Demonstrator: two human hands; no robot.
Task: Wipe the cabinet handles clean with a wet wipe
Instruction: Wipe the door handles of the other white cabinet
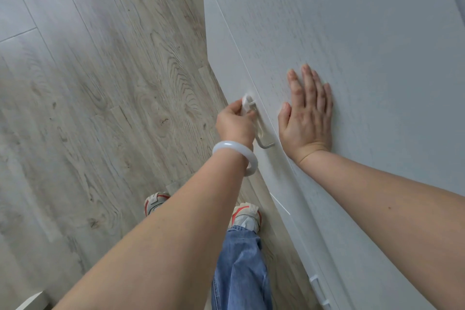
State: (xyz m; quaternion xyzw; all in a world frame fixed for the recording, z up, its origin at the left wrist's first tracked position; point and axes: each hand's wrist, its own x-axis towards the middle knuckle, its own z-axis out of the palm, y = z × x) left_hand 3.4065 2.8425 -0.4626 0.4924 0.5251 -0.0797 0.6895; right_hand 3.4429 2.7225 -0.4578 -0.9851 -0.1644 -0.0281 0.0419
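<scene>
Looking down along the front of the white wood-grain cabinet. My left hand pinches a small folded white wet wipe around the upper end of a slim silver metal bar handle on the cabinet's front face; thumb and fingers are closed on the wipe, which covers the handle's top post. The lower end of the handle, with its bent foot, shows bare below my wrist. A pale translucent white bangle sits on the left wrist.

My right hand lies flat on the cabinet top, palm down, fingers spread slightly and extended, holding nothing. It rests just beside the front edge, near the handle but not touching it.

Further down the cabinet front, towards the bottom of the view, a second white handle is visible, only partly in frame.

Below my arms: blue denim trouser leg and two grey-and-red trainers standing on the grey-brown wood-effect plank floor, close to the cabinet base.

A white object's corner shows at the bottom left; cannot tell what it is.
</scene>
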